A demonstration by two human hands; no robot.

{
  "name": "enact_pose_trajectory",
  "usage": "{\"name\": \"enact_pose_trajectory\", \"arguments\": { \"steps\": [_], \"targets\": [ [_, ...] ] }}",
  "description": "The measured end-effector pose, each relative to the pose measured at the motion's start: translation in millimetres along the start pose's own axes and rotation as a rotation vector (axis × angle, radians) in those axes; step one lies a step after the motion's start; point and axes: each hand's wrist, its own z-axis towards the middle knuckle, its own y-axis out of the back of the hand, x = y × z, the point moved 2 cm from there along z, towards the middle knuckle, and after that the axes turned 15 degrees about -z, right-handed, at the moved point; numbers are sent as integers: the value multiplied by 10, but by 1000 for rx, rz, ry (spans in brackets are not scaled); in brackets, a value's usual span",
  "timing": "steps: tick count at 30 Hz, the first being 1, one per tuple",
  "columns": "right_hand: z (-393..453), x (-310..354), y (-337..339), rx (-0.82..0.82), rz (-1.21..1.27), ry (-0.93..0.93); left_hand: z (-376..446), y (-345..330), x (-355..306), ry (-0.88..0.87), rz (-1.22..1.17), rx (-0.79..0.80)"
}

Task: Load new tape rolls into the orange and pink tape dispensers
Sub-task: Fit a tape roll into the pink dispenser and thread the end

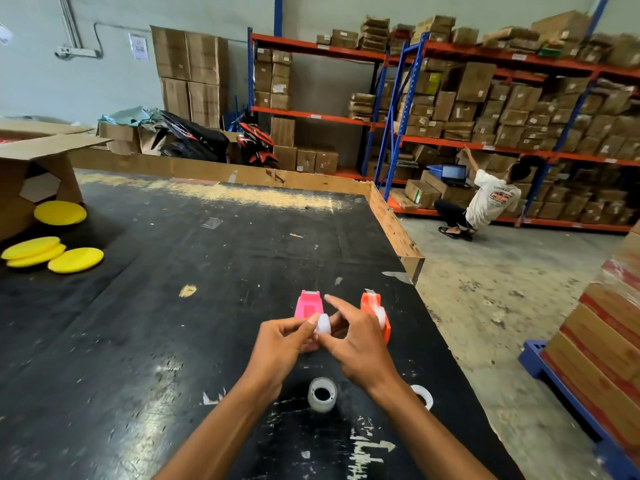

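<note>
On the black table [207,306], both hands hold one small white tape roll [323,323] over the pink dispenser [308,304]. The left hand [282,344] and right hand [356,341] pinch it with their fingertips. The orange dispenser [375,311] beside it has tape inside.

A scuffed black tabletop [194,306] with a raised cardboard edge holds a pink tape dispenser [309,304] and an orange tape dispenser [375,315] side by side. Nearer the viewer stand two tape rolls [322,393], one partly hidden. At far left lie yellow foam pads [52,254] beside an open cardboard box [34,168].
</note>
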Motion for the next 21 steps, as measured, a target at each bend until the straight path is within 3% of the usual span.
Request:
{"name": "enact_pose_trajectory", "arguments": {
  "steps": [7,10,14,17,21],
  "targets": [
    [-171,-80,146,71,104,-77,-111,49,7,127,-188,78],
    [-250,-182,244,134,-129,-89,-126,79,-14,125,-213,48],
    [-441,-302,238,392,-535,-60,-149,142,-2,146,-200,4],
    [-542,-289,146,501,-598,-48,-192,173,30,167,-204,-20],
    [-560,-273,106,528,-587,-57,-257,233,34,185,-204,-25]
  ]
}}
